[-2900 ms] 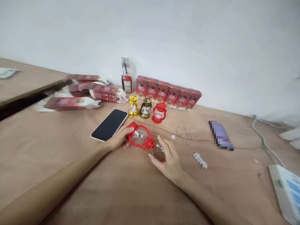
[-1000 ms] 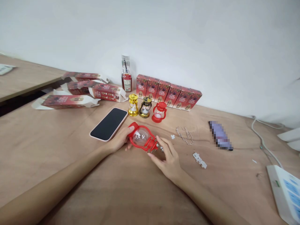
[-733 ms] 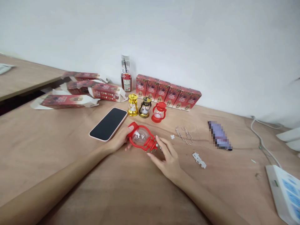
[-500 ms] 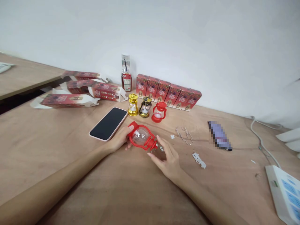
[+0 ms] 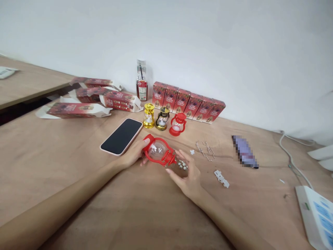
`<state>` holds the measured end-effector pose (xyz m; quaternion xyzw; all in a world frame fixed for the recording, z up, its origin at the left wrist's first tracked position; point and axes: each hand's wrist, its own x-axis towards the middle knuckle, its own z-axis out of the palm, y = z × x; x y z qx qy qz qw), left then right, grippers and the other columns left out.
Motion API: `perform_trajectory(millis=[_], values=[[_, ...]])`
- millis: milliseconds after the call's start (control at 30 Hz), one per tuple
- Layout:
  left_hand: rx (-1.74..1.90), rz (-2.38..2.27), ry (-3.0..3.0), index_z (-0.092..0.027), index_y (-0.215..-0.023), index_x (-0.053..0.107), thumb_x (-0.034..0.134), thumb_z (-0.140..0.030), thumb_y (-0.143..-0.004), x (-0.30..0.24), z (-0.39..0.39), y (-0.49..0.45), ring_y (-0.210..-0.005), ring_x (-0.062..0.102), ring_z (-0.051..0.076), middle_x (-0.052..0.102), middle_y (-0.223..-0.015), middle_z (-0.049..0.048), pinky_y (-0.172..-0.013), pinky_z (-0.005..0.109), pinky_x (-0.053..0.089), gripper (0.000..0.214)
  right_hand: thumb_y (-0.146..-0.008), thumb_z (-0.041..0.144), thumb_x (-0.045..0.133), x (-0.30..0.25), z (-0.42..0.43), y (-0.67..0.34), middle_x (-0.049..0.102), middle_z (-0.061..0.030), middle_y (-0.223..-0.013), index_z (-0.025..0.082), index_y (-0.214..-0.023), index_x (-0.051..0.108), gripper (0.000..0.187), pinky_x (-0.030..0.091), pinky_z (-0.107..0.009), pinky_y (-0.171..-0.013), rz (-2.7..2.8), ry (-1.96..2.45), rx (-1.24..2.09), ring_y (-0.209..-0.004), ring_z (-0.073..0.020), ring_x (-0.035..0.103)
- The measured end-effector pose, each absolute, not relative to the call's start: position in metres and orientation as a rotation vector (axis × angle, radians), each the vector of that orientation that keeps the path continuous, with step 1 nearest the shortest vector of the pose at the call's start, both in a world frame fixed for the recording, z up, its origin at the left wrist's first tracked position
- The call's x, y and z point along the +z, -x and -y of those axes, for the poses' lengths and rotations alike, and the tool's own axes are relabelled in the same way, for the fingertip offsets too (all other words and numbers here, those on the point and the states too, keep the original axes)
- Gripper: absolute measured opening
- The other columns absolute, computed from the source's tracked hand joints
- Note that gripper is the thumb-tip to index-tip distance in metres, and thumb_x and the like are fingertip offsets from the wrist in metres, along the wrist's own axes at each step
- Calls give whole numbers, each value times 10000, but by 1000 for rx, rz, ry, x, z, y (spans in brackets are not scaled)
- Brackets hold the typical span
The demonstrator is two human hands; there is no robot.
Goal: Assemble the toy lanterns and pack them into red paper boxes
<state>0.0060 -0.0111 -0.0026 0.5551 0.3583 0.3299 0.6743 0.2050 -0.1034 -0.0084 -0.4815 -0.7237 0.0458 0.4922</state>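
My left hand (image 5: 136,151) is wrapped around the base of a small red lantern (image 5: 158,150) with a clear globe. The lantern lies tilted on its side above the table, its cap pointing right. At the cap, my right hand (image 5: 188,173) has thumb and fingers spread to either side. Short ends of a thin wire handle (image 5: 167,166) show by its fingertips; most of the wire is hidden. Small white round pieces (image 5: 182,165) lie beneath this hand. Behind stand a gold lantern (image 5: 148,117), a black-and-gold lantern (image 5: 162,119) and another red lantern (image 5: 178,125).
Several wire handles (image 5: 205,150) and white plastic pieces (image 5: 221,178) lie to the right. A phone (image 5: 121,136) is at the left. Red boxes (image 5: 182,100) line the wall beside a bottle (image 5: 142,88); opened boxes (image 5: 71,108) lie far left. A power strip (image 5: 307,208) sits at right.
The view has shifted slightly. My right hand has moved a little away from the lantern's cap, uncovering more of the small white pieces. My left hand keeps its hold.
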Motion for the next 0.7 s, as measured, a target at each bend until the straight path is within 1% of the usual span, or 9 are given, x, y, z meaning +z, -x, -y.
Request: perform_trajectory(millis=[267, 567, 700], values=[[742, -812, -1226, -133, -618, 533, 411, -671, -785, -1, 11, -7, -284, 432, 99, 497, -373, 5, -277, 183, 317, 577, -781, 285, 653, -10, 104, -206, 640, -114, -1139, 210, -1296, 400, 579, 562, -378, -849, 1732, 1167, 171, -983, -209, 659], [744, -824, -1220, -134, -623, 535, 416, -682, -775, 0, 11, -8, -277, 420, 94, 498, -370, 5, -274, 183, 323, 581, -797, 303, 643, -8, 103, -205, 648, -111, -1100, 205, -1290, 402, 558, 573, -366, -812, 1752, 1183, 82, -947, -206, 664], [741, -848, -1219, -138, -617, 538, 439, -706, -739, 1, 11, -8, -272, 413, 95, 492, -359, 2, -265, 184, 322, 589, -800, 304, 639, -7, 102, -206, 651, -104, -1095, 203, -1293, 427, 546, 569, -368, -807, 1802, 1210, 48, -936, -208, 660]])
